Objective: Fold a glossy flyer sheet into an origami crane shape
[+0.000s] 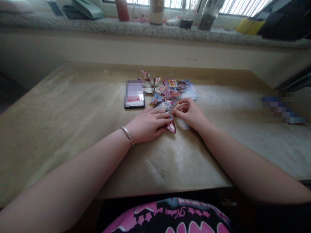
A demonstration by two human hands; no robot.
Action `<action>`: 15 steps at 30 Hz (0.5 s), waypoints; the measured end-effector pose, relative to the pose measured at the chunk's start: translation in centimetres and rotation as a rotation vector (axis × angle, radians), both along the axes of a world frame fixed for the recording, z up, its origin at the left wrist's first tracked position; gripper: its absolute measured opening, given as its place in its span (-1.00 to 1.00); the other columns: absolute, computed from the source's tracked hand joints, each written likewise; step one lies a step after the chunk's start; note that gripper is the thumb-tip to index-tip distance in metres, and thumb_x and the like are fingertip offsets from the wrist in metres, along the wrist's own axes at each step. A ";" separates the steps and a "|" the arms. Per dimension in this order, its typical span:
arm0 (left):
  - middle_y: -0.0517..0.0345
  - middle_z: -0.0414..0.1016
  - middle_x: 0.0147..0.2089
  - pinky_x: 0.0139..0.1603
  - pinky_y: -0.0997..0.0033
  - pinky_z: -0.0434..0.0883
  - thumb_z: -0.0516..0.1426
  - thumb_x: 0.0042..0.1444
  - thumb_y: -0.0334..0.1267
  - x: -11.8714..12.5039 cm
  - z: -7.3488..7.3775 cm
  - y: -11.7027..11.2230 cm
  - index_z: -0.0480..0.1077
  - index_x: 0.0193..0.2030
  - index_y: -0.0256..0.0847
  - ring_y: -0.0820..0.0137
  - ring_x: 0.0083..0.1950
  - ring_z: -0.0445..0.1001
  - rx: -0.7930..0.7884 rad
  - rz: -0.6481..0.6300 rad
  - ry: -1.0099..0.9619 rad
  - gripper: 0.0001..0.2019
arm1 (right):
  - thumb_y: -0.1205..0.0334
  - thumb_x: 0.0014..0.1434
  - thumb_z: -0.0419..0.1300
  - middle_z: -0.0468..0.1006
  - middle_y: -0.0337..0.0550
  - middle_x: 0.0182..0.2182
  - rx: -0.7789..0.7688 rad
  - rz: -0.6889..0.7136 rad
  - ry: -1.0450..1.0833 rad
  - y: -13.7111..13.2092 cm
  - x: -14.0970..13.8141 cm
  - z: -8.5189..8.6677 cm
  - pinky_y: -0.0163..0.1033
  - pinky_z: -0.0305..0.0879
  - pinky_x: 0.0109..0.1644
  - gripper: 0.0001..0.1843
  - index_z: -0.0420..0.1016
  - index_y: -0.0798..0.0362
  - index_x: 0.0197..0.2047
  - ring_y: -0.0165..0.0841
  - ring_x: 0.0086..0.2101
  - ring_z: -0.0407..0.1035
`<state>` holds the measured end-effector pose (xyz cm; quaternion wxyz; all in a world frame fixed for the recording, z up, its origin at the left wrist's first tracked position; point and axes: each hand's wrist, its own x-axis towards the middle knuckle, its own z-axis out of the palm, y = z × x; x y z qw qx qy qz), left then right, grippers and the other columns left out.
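Under the windowsill [97,25] stands a tan table [85,116], and near its middle lies a crumpled, brightly printed paper [163,105]. The left hand [154,123] rests palm down on it, fingers nearly straight and gripping nothing, probably to keep it from sliding. The right hand [190,111] is curled, thumb and fingertips drawn together at the paper's right edge; it looks like a pinch, though I can't tell how firm. Just beyond are pointed folded pieces [153,88] and, to their right, more printed papers [188,88]. A phone [134,94] lies to the left, perhaps within easy view, but its screen is blurred out. At far right, a long object [282,110] is blurred too. The left hand hides part of the paper, and bottles [156,11] on the sill are cut off above.
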<state>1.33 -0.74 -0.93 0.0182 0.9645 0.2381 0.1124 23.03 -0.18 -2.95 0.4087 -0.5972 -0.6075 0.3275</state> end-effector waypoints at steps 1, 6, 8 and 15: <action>0.02 0.39 0.27 0.31 -0.03 0.26 0.04 0.29 -0.21 0.0 0.0 0.0 0.39 0.21 -0.19 0.12 0.30 0.31 -0.006 -0.009 -0.001 -0.62 | 0.08 -0.06 0.32 0.56 -0.27 -0.46 -0.003 0.006 -0.005 0.1 0.0 0.0 -0.21 0.32 -0.31 -0.57 0.26 -0.02 -0.16 -0.32 -0.42 0.46; 0.02 0.42 0.24 0.31 -0.01 0.28 0.03 0.30 -0.23 0.1 -0.2 0.1 0.42 0.16 -0.20 0.13 0.29 0.32 -0.043 -0.049 -0.040 -0.65 | -0.02 0.03 0.28 0.60 -0.17 -0.40 -0.009 0.022 -0.151 0.6 0.1 -0.3 -0.19 0.31 -0.30 -0.64 0.43 0.01 -0.17 -0.29 -0.38 0.47; -0.02 0.45 0.20 0.30 0.05 0.30 0.05 0.28 -0.24 0.1 -0.2 0.1 0.42 0.14 -0.22 0.16 0.27 0.34 -0.057 -0.065 -0.065 -0.66 | -0.05 0.05 0.27 0.60 -0.15 -0.38 0.017 0.012 -0.241 0.7 0.0 -0.3 -0.19 0.29 -0.31 -0.68 0.48 0.02 -0.24 -0.30 -0.39 0.45; -0.04 0.36 0.28 0.35 0.09 0.27 0.07 0.23 -0.30 -0.1 -0.2 0.2 0.39 0.16 -0.24 0.20 0.30 0.32 -0.143 -0.032 -0.086 -0.64 | 0.06 0.04 0.24 0.55 -0.21 -0.47 0.037 -0.032 -0.306 0.5 -0.2 0.1 -0.24 0.23 -0.35 -0.81 0.44 0.01 -0.42 -0.37 -0.46 0.37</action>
